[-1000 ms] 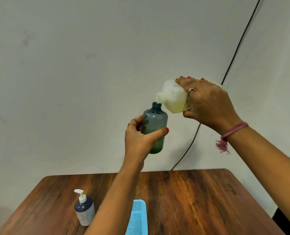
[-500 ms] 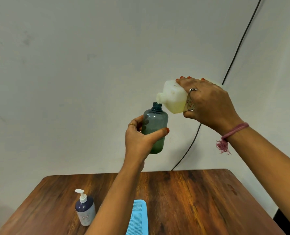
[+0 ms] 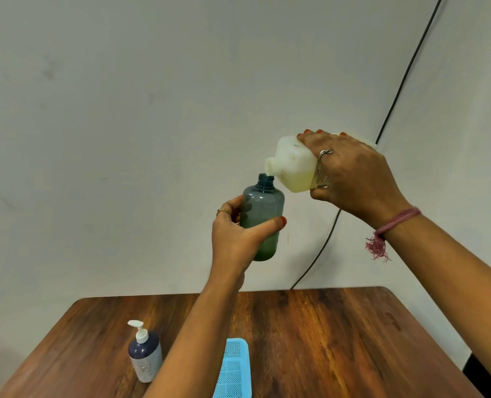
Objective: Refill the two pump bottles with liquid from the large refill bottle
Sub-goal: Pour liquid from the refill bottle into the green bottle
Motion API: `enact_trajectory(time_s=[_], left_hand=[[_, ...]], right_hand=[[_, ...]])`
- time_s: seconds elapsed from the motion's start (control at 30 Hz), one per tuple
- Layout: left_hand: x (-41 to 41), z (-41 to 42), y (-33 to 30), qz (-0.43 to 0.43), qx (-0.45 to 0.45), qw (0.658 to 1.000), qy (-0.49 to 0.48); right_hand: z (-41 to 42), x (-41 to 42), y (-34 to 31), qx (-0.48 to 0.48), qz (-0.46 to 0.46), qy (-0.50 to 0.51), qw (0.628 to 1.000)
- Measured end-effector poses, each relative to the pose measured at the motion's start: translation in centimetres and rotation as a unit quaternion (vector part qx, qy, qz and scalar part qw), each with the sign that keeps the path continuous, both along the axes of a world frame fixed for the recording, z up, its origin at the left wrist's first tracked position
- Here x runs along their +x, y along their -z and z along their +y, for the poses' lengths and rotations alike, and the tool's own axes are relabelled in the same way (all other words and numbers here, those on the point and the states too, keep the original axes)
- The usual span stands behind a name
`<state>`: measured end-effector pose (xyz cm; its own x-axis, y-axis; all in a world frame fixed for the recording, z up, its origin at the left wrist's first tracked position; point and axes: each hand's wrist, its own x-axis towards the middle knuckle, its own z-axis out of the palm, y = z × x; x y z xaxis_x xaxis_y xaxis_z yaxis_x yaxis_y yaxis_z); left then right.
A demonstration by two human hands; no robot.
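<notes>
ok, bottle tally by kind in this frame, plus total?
Pump bottle with pump fitted: 1, on the table
Pump bottle with open neck: 1, gripped in the left hand
Refill bottle: 1, tilted in the right hand
Total: 3

Plain grey-white wall [image 3: 152, 110], black cable [image 3: 405, 79] running down it, wooden table [image 3: 339, 340] below

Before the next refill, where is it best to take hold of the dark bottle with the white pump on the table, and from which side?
Probably the round body of the dark pump bottle, below the pump, approached from the side with the fingers wrapped around it. It stands upright on the table, and the white pump head juts sideways, so a grip from above seems less steady.
</notes>
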<state>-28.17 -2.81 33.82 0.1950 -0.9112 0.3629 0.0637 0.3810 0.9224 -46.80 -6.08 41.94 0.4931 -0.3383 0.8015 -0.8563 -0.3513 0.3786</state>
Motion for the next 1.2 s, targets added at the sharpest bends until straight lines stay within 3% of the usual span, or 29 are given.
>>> enact_trajectory(time_s=[0.6,1.2], left_hand=[[0.1,-0.2,0.3,0.005,0.004,1.0,0.005],[3.9,0.8,1.0,-0.004,0.031,0.999,-0.01]], right_hand=[[0.4,0.4,0.3,0.018,-0.007,0.015,1.0],[1.2,4.3,3.7,0.136,-0.135,0.011,0.981]])
